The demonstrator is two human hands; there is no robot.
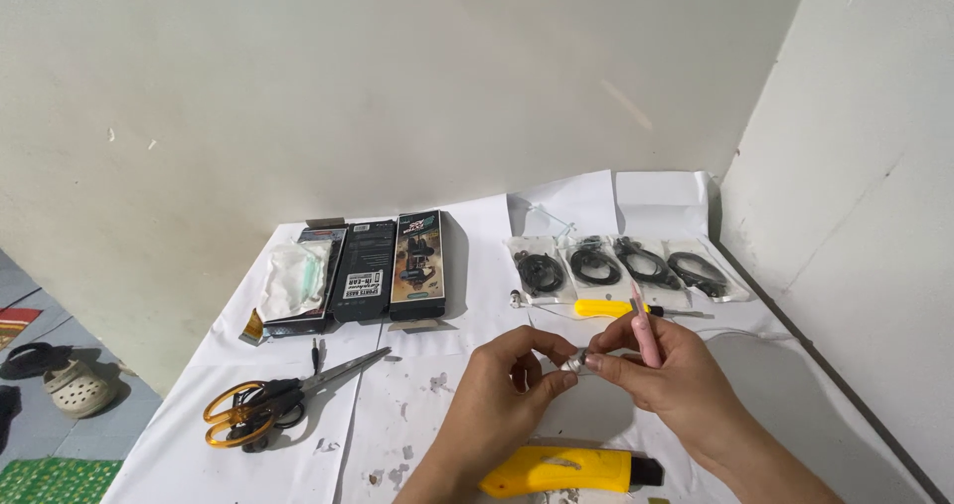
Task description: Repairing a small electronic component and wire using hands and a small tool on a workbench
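Our left hand (502, 385) and right hand (664, 370) met fingertip to fingertip, both pinched on a small metal part (573, 363) between them. The right also clamped a pink tool (646, 337), axis upright, tip just beside the part.

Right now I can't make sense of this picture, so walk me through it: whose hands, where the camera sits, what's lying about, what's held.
One picture, from a camera worn on a person's head, looking down at their own bare hands above a white-covered table. The left hand and right hand together pinch a small silvery part; the right also grips a pink tool. On the table lie orange-handled scissors, three dark boxes, four bagged black cables, a yellow-handled screwdriver and a yellow tool nearest the person.
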